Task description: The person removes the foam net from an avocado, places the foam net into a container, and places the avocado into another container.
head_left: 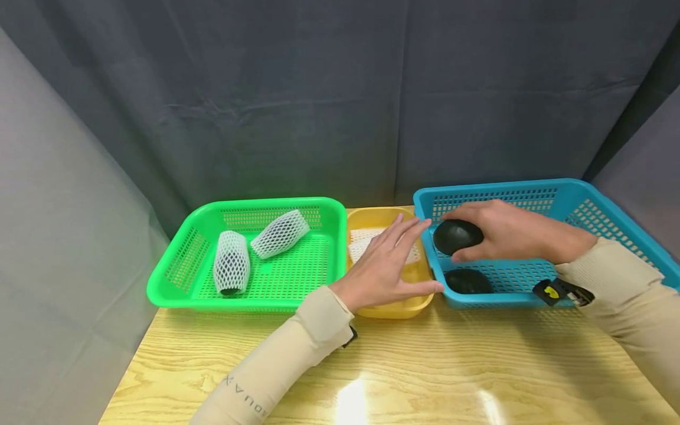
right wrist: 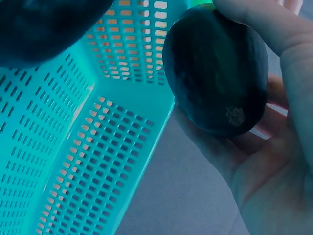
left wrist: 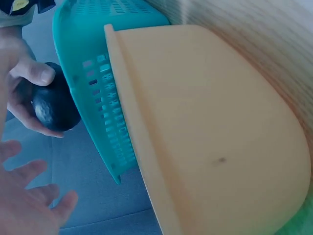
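Observation:
My right hand grips a dark, egg-shaped avocado, lifted above the left end of the blue basket. In the right wrist view, thumb and fingers wrap this avocado, and a pale scar shows on its end. A second avocado lies in the blue basket beneath that hand. Over the yellow basket, my left hand is spread with nothing in it, thumb apart from fingers. White foam net sleeves lie in the yellow basket, partly hidden by the left hand.
On the left stands a green basket with two white foam nets. A dark end shows from the upright net; the contents of the slanted net are unclear. The wooden table runs in front, a grey curtain behind.

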Tool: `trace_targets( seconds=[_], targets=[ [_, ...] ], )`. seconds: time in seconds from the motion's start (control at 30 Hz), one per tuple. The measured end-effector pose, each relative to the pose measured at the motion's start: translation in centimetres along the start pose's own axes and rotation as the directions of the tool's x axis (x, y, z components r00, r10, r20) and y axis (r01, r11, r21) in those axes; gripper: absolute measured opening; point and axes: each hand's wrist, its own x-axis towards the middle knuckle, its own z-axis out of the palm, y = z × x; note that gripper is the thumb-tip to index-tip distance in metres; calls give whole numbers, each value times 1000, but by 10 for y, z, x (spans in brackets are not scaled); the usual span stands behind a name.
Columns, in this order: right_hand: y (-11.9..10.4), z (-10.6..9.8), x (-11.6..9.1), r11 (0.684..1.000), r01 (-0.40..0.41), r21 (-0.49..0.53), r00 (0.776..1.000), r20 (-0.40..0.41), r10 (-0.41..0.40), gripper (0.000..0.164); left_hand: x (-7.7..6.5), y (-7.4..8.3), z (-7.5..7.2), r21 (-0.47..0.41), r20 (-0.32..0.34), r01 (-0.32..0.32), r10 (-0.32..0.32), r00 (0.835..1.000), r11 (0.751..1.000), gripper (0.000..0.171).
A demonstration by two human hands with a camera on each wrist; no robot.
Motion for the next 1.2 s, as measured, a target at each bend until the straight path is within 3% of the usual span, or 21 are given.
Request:
trace_targets(
  seconds=[0.27, 0.5, 0.97, 1.2],
  targets=[
    [18, 10, 16, 999, 21, 29, 1000, 22, -22, 70, 3, -4, 5, 37, 29, -8, 7, 1000, 999, 101],
    [32, 14, 21, 997, -69, 42, 997, 34, 67, 73, 9, -2, 10, 56, 56, -44, 41, 998, 997, 100],
    [44, 32, 43, 994, -69, 90, 983, 178, 52, 74, 11, -6, 14, 71, 60, -27, 22, 998, 997, 99],
    [47, 43, 47, 995, -89, 52, 973, 219, 76, 78, 12, -7, 17, 91, 68, -12, 5, 998, 996, 99]
  ],
)
